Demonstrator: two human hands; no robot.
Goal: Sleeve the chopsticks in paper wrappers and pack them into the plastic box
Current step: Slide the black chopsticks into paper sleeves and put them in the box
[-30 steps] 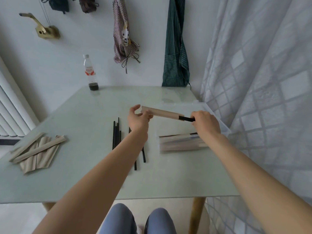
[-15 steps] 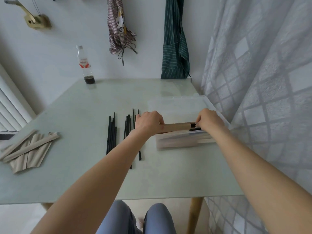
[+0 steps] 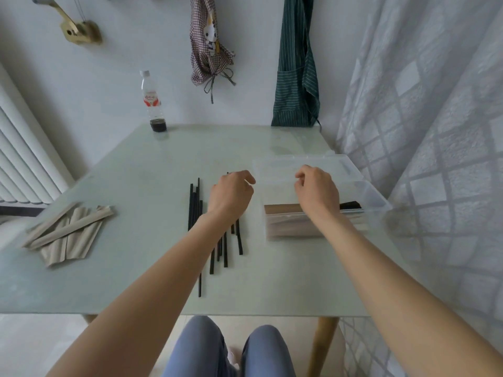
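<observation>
Left hand [image 3: 231, 195] loosely curled, empty, over bare chopsticks [image 3: 194, 208]; right hand [image 3: 317, 191] likewise, seemingly holding nothing, above plastic box [image 3: 377, 198]; sleeved chopsticks [image 3: 283, 209] inside; paper wrappers [image 3: 68, 232] far left.

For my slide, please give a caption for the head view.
Both empty hands, left and right, hover above loose chopsticks and the plastic box.

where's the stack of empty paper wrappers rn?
Head view: the paper wrappers lie fanned on the table at its near-left corner, left of the loose black chopsticks and well clear of the left hand.
</observation>
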